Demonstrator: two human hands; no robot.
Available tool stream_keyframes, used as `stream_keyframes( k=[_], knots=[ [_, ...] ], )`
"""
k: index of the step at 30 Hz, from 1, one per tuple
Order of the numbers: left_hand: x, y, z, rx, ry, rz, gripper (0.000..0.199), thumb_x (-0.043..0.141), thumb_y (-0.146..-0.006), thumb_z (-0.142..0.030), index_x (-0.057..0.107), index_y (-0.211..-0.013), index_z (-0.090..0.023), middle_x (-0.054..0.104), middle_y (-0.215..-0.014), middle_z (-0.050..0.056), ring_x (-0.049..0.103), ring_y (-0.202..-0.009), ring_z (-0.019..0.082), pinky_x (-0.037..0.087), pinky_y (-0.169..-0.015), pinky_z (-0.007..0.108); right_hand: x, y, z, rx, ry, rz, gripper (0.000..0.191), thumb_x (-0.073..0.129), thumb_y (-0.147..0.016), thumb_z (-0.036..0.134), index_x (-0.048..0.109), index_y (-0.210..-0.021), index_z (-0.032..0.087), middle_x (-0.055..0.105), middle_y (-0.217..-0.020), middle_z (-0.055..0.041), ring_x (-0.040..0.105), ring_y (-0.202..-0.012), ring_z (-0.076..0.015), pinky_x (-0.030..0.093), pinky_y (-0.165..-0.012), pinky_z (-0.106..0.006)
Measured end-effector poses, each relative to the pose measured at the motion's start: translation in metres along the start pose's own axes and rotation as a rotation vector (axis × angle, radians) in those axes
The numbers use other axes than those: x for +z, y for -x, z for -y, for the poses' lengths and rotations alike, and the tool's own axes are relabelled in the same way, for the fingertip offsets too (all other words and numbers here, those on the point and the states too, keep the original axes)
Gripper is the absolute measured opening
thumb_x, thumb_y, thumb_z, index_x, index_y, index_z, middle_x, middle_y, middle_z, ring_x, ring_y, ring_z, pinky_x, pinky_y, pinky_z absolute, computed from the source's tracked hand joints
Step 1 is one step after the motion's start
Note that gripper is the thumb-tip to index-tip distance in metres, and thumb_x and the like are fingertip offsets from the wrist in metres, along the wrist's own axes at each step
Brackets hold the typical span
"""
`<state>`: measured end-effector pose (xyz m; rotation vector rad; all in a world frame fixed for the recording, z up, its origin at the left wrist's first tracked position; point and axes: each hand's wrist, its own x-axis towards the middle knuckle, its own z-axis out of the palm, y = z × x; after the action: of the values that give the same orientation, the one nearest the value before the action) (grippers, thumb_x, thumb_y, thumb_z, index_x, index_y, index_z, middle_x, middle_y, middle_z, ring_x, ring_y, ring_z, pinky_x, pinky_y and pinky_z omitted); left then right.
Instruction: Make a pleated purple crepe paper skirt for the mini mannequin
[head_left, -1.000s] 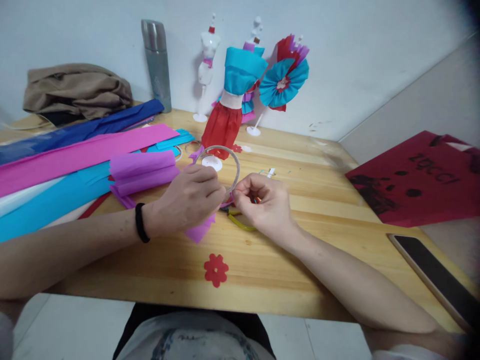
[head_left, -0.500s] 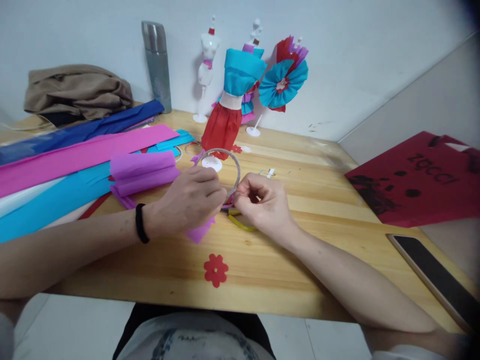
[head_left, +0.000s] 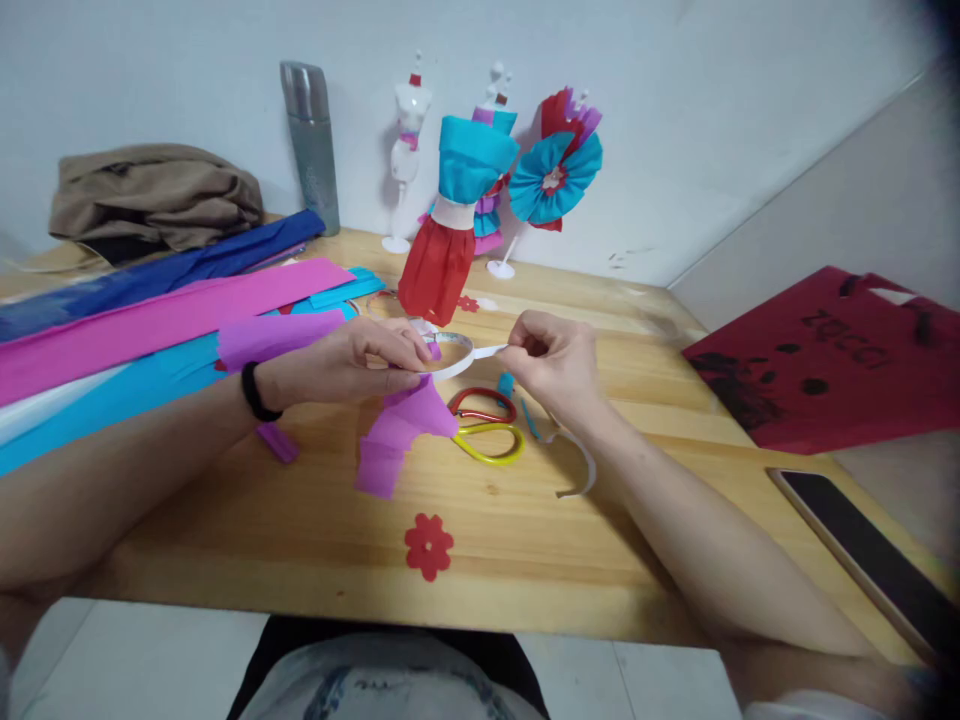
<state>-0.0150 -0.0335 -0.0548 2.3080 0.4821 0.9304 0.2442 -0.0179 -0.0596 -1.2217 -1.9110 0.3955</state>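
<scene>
At right, red bag [head_left: 847,365], contents unclear.

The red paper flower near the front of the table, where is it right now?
In the head view, the red paper flower lies flat near the table's front edge, below the purple paper.
</scene>
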Motion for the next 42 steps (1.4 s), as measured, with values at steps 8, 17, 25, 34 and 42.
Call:
stream_keyframes(
  k=[8,17,25,34,42],
  knots=[
    [-0.009,-0.006,-0.029,-0.153,0.345,0.126,0.022,0.074,-0.089,-0.038,0.081,-0.081,-0.018,0.078,-0.087,0.011,0.071,-0.091,0.024,0.058,-0.084,0.034,0.004,-0.011,-0.027,0.176,0.002,0.069,0.015,0.055,-0.061,0.021,0.044,-0.051,0.022,0.037,-0.046,0.0057,0.033,-0.049,-0.0111,0.022,-0.049,-0.028],
    [-0.013,-0.003,-0.022,-0.204,0.361,-0.007,0.026,0.076,-0.086,-0.044,0.084,-0.082,-0.020,0.078,-0.082,0.009,0.070,-0.085,0.023,0.056,-0.084,0.034,0.007,-0.012,-0.033,0.183,-0.082,0.065,0.016,0.055,-0.062,0.026,0.043,-0.053,0.023,0.038,-0.050,0.0046,0.033,-0.051,-0.0109,0.024,-0.050,-0.027],
    [-0.026,-0.001,-0.013,-0.374,0.337,-0.135,0.022,0.082,-0.075,-0.039,0.081,-0.066,-0.019,0.073,-0.070,0.004,0.063,-0.066,0.015,0.049,-0.064,0.023,0.005,-0.016,-0.035,0.266,-0.020,0.113,0.009,0.050,-0.071,0.024,0.057,-0.067,0.020,0.055,-0.059,-0.0016,0.050,-0.057,-0.0162,0.035,-0.055,-0.028],
    [-0.027,-0.001,-0.016,-0.437,0.340,-0.115,0.026,0.084,-0.071,-0.040,0.077,-0.060,-0.017,0.070,-0.062,0.003,0.058,-0.057,0.012,0.047,-0.059,0.022,-0.016,0.000,0.003,-0.172,0.212,1.016,0.019,0.065,-0.075,0.013,0.068,-0.093,0.018,0.068,-0.082,-0.0014,0.055,-0.067,-0.0134,0.037,-0.061,-0.025],
    [-0.025,0.003,-0.014,-0.492,0.409,-0.207,0.028,0.084,-0.072,-0.038,0.077,-0.064,-0.013,0.073,-0.071,0.009,0.067,-0.070,0.020,0.053,-0.070,0.030,-0.008,0.012,0.013,-0.338,0.342,0.987,0.037,0.058,-0.085,0.009,0.056,-0.121,0.016,0.069,-0.106,-0.0117,0.062,-0.079,-0.0173,0.039,-0.066,-0.026]
  ],
)
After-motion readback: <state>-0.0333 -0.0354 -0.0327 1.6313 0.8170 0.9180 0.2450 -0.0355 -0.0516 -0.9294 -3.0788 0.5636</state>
